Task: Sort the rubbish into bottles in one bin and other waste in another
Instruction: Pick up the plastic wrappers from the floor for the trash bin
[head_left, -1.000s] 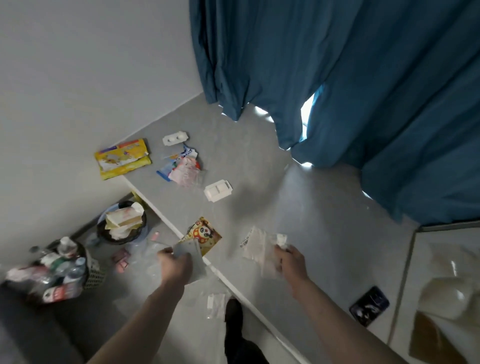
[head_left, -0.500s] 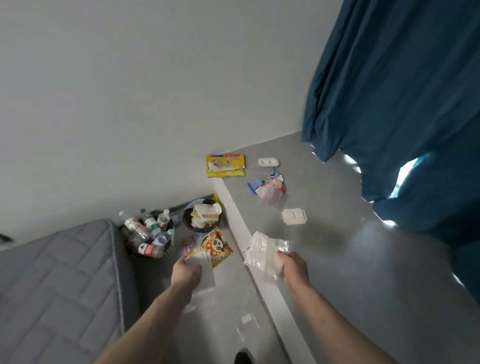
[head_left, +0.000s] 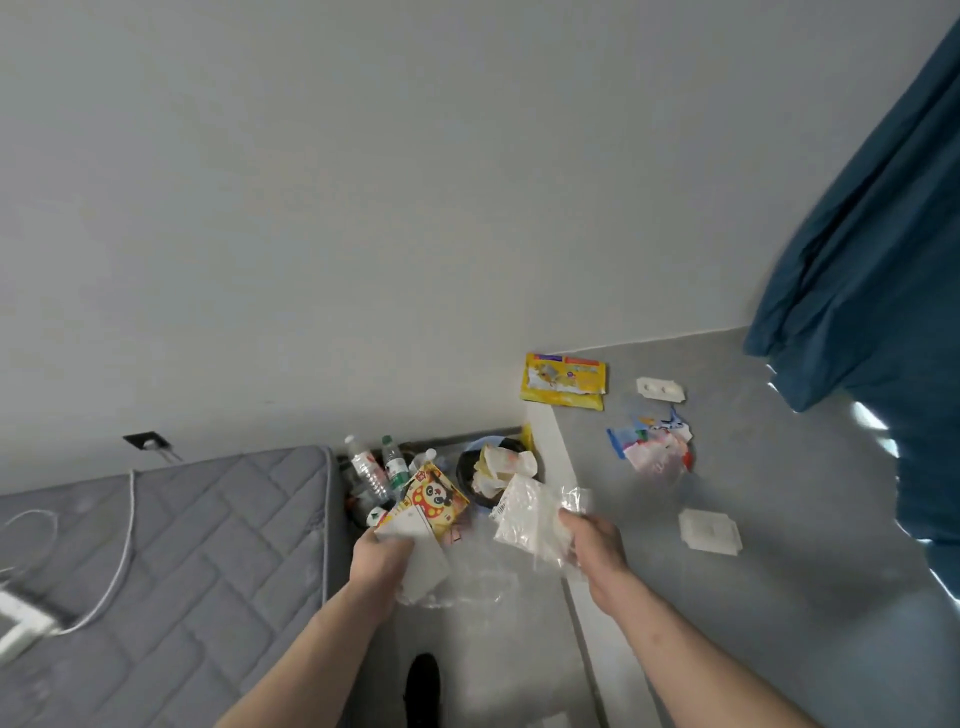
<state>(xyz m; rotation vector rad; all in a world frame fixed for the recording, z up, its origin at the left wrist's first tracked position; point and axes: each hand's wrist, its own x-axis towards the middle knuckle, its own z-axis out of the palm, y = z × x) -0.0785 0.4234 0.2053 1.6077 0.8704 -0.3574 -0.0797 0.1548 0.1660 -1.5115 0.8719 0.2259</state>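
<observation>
The left hand (head_left: 382, 558) has its grip pinched shut on a small bundle: a flat white card or packet (head_left: 415, 540) and a yellow and red wrapper with a cartoon panda on it (head_left: 434, 501). The bundle is held up over the floor, in front of the bin full of clear plastic bottles (head_left: 371, 480). That bin stands on the floor between the grey quilted mattress (head_left: 171, 561) and a round black bin (head_left: 470, 480). The black bin holds crumpled white and yellow paper waste (head_left: 501, 465).

The right hand (head_left: 592, 540) has its grip squeezed shut on a crinkly clear plastic bag (head_left: 527, 514). The bag is in the air just beside the black bin, over the white edge of the raised grey ledge (head_left: 779, 519).

More rubbish lies on the ledge. A flat yellow packet (head_left: 563, 381) lies against the wall. A small white plastic piece with two holes (head_left: 660, 388) lies near it. A heap of blue, white and red wrappers (head_left: 652, 447) is in the middle. A square white plastic piece (head_left: 709, 531) lies nearest to the right hand, but apart from it.

Something thin and clear seems to lie on the floor under the hands, but it is too blurry to be sure. A white cable (head_left: 122, 545) runs across the mattress. A dark blue curtain (head_left: 872, 291) hangs at the right.
</observation>
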